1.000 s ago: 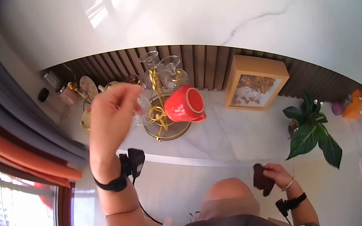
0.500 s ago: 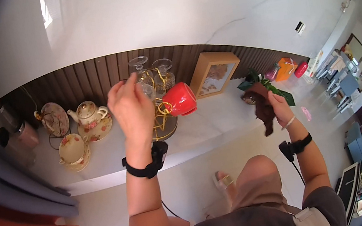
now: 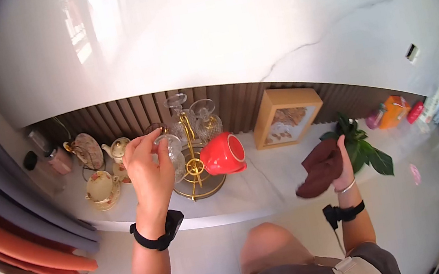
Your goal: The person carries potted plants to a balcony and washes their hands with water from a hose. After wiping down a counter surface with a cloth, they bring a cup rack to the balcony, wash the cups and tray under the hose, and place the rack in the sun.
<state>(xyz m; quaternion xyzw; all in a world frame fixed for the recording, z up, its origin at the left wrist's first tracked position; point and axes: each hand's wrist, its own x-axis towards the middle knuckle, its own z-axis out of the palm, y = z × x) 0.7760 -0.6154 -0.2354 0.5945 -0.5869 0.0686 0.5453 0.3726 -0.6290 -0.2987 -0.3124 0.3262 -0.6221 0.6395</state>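
My left hand [image 3: 149, 164] is at a gold rack [image 3: 195, 167] on the shelf, fingers closed at the foot of a clear stemmed glass [image 3: 175, 159]. That glass is beside the rack's left side; whether it still touches the rack I cannot tell. Two more stemmed glasses [image 3: 208, 124] hang foot up at the rack's back. On the rack's right side a red mug [image 3: 223, 154] is tilted over sideways. Off to the right, my right hand [image 3: 343, 167] grips a dark maroon cloth [image 3: 320, 169], which hangs in folds in front of a green plant [image 3: 364, 149].
Left of the rack stand a floral teapot [image 3: 118, 149], a teacup on a saucer [image 3: 100, 187] and an upright floral plate [image 3: 88, 151]. A wooden picture frame [image 3: 287, 116] leans at the back. Further right is an orange box [image 3: 394, 111]. Grey and orange curtains [image 3: 27, 244] hang left.
My left hand has come down from above the rack to a glass on its left side. My right hand still holds the cloth, now spread wider. The view has shifted.
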